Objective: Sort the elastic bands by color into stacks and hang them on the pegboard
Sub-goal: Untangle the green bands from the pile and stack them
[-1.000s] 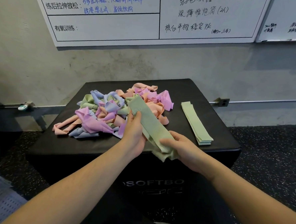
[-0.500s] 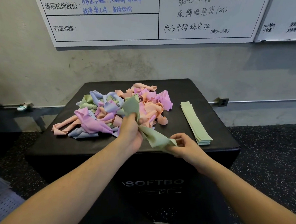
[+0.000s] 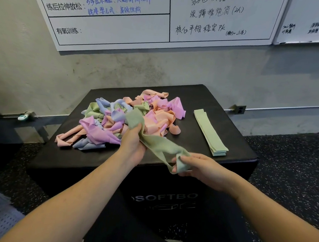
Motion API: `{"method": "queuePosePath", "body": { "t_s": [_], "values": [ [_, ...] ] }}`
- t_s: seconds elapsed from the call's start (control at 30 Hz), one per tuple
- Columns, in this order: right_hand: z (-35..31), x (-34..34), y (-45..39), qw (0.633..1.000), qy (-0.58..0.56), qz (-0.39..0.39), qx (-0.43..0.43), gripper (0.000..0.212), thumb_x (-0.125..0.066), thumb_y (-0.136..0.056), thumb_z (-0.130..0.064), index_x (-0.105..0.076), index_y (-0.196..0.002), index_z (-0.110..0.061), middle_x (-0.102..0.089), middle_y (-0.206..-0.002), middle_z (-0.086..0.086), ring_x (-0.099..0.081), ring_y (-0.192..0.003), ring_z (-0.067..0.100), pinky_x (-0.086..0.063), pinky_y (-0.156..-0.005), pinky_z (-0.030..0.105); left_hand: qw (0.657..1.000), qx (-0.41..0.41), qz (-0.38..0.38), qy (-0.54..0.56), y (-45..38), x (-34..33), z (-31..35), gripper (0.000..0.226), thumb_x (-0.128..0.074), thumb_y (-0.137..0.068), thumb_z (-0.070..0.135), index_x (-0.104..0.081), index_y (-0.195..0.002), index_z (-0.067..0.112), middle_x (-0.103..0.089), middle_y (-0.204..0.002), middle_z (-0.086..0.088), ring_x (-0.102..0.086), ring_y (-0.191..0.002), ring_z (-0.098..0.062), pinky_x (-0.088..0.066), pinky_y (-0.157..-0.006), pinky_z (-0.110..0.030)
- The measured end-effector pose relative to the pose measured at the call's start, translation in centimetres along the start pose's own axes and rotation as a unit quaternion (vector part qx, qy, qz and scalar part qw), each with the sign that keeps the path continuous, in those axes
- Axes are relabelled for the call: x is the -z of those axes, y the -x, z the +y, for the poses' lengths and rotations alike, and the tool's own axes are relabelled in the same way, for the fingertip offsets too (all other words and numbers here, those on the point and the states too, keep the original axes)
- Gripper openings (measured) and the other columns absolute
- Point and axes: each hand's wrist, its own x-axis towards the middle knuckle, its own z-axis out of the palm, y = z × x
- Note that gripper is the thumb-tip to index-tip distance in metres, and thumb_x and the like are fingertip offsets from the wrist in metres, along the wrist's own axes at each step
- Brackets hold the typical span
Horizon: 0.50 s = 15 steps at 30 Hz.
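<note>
L hand (image 3: 133, 143) & R hand (image 3: 199, 165): green band (image 3: 159, 143) gripped at both ends | risk: pile (image 3: 129, 119) is snagged, dragged off box (image 3: 227, 158) | green stack (image 3: 209, 132) may be knocked askew.

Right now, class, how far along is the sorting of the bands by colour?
Done: one neat green stack lies on the right of the black box. In hand: the left hand and right hand both grip a green band, stretched between them. Left: the mixed pile of pink, orange, blue and green bands is unsorted, and nothing is hung; no pegboard is in view.
</note>
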Motion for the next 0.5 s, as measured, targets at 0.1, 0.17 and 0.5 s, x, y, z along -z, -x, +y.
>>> {"method": "queuePosePath", "body": {
  "t_s": [0.1,0.17,0.5],
  "values": [
    [0.0,0.1,0.1,1.0,-0.007,-0.018,0.006,0.035,-0.059,-0.094,-0.031,-0.07,-0.116,-0.006,-0.07,-0.119,0.009,-0.064,-0.112,0.019,-0.047,-0.103,0.038,0.999,-0.016,-0.013,0.028,0.0,0.0,0.6,0.024,-0.046,-0.107,0.015,-0.063,-0.122,0.01,-0.072,-0.108,-0.012,-0.077,-0.074,-0.022,-0.059,-0.053,-0.036],
    [-0.1,0.2,-0.2,0.999,-0.005,0.041,0.018,0.034,-0.058,-0.095,-0.031,-0.071,-0.118,-0.01,-0.072,-0.122,0.006,-0.065,-0.109,0.018,-0.049,-0.102,0.035,0.999,-0.019,-0.008,0.038,-0.1,0.2,0.7,0.031,-0.044,-0.108,0.016,-0.058,-0.135,0.011,-0.07,-0.121,-0.015,-0.077,-0.082,-0.025,-0.06,-0.055,-0.038],
    [0.5,0.3,-0.8,0.984,0.051,0.167,0.024,0.056,-0.087,-0.073,-0.027,-0.046,-0.109,-0.01,-0.057,-0.097,0.001,-0.063,-0.087,0.013,-0.059,-0.084,0.04,0.999,-0.02,-0.005,0.033,-0.6,0.3,0.2,0.042,-0.051,-0.098,0.019,-0.052,-0.14,0.012,-0.063,-0.131,-0.027,-0.062,-0.119,-0.05,-0.051,-0.093,-0.07]
  ]
}}
